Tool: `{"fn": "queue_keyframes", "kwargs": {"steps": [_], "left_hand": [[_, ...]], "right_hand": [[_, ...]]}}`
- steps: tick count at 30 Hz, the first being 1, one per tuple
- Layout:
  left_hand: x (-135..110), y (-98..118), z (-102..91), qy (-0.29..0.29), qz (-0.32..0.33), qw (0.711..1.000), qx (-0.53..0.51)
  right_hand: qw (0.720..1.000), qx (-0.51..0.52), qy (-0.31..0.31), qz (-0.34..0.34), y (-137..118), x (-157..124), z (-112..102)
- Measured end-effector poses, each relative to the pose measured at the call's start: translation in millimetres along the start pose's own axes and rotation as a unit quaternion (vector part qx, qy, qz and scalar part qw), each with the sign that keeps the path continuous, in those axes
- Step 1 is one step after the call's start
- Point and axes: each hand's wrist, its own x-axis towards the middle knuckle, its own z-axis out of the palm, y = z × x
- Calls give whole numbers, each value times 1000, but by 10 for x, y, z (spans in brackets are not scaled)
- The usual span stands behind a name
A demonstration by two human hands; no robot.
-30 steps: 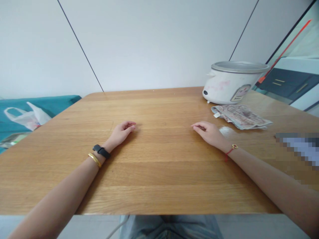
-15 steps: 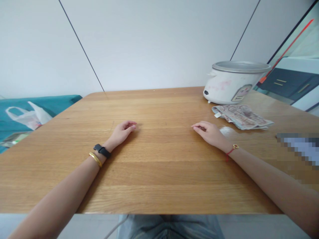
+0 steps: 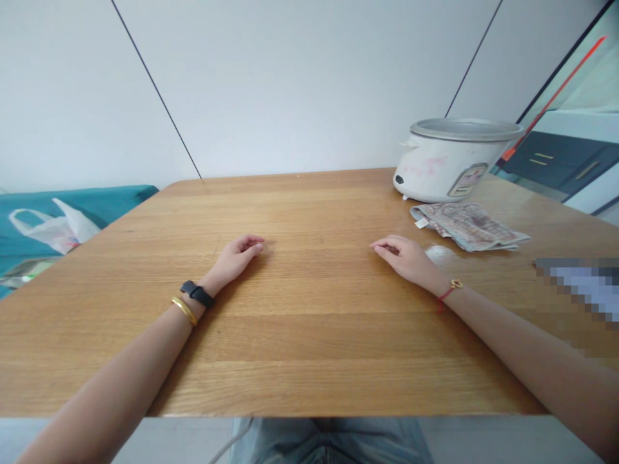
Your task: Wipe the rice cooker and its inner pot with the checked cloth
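Observation:
My left hand [image 3: 240, 255] rests on its side on the wooden table [image 3: 309, 335], left of the middle. Its fingers curl loosely, with a small gap to the thumb and nothing between them. Across from it, my right hand [image 3: 402, 258] lies on the tabletop in much the same pose, empty, thumb and fingers slightly parted. Nearest to my right hand is a folded, brownish patterned cloth [image 3: 471, 225] with a white tag. Behind the cloth stands a white rice cooker [image 3: 442, 167] without a lid; its inside is hidden from this angle.
At the right edge lies a pixelated, unreadable item [image 3: 587, 283]. A white plastic bag [image 3: 60, 229] sits on a teal surface [image 3: 120, 200] beyond the table's left edge. A pale wall [image 3: 290, 84] rises behind the table. A cable [image 3: 232, 441] hangs below the front edge.
The view has shifted very slightly. Both hands keep their places and poses on the table.

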Motion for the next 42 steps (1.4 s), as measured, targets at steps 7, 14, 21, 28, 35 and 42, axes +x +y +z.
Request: {"fn": "queue_keyframes", "kwargs": {"steps": [7,14,21,28,35,42], "left_hand": [[-7,19,2,-2,-4,1000,1],[-13,29,2,1,-6,1000,-1],[-14,39,4,6,-4,1000,-16],[-11,17,-3,6,-3,1000,-16],[-13,24,4,7,-2,1000,-13],[-13,30,-2,5,-9,1000,-18]], "right_hand": [[1000,4,4,-6,3,-4,-2],[1000,-1,-2,-5,11,1,1],[1000,-3,-2,-4,1,0,-1],[1000,1,-1,-8,1,1,0],[1000,1,-2,-9,-4,0,-4],[1000,-1,-3,-7,-21,-2,-12]]}}
